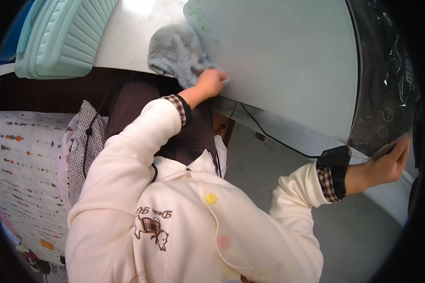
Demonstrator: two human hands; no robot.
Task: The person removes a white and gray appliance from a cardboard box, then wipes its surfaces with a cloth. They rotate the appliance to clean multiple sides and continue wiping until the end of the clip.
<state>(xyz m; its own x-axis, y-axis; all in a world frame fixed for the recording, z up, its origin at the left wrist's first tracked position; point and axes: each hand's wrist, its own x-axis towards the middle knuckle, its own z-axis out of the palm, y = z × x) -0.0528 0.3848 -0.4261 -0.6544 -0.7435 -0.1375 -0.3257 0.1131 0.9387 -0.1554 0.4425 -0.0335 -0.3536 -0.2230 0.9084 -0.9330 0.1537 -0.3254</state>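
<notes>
My left hand (211,83) is closed on the lower right edge of a fluffy grey cloth (173,46), with the fingertips blurred. It lies at the near left edge of a large pale glossy panel (287,63) with a green printed pattern. The cloth spans the white tabletop (122,39) and the panel's edge. At the far right, my right hand (393,159) pinches the lower edge of a clear plastic film (379,106) that covers a dark surface beside the panel. A black box (334,155) sits at the right wrist.
A ribbed mint-green case (67,39) stands on the tabletop at the upper left. A black cable (269,136) runs below the panel towards the right wrist. Patterned bedding (28,159) lies at the left, and a grey patterned floor (255,159) shows below the panel.
</notes>
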